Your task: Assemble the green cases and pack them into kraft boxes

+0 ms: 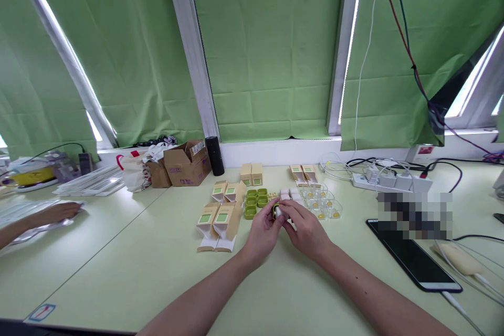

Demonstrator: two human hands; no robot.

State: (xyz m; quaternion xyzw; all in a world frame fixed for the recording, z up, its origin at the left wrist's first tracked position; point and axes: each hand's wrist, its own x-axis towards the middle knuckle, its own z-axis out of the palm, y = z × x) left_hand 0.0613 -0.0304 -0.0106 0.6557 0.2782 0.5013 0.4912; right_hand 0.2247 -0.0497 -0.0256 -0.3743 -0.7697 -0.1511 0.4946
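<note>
My left hand (263, 235) and my right hand (309, 230) meet at the middle of the table, fingers closed around a small white piece (279, 212) with a dark green part beside it. Its exact kind is hard to make out, since the fingers cover much of it. Just beyond my left hand sit several small green square cups (250, 212) in rows. White blocks (294, 194) stand behind my hands. To their right lie clear plastic cups (335, 210) with yellow bits inside. Opened beige cartons (227, 220) with green labels stand at the left.
Two closed beige boxes (251, 174) and more opened cartons (304, 174) stand farther back. A phone (413, 254), cables and a power strip (394, 181) lie at right. A cardboard box (188, 163) and black cylinder (214, 156) stand back left. Another person's hand (63, 212) rests on plastic bags.
</note>
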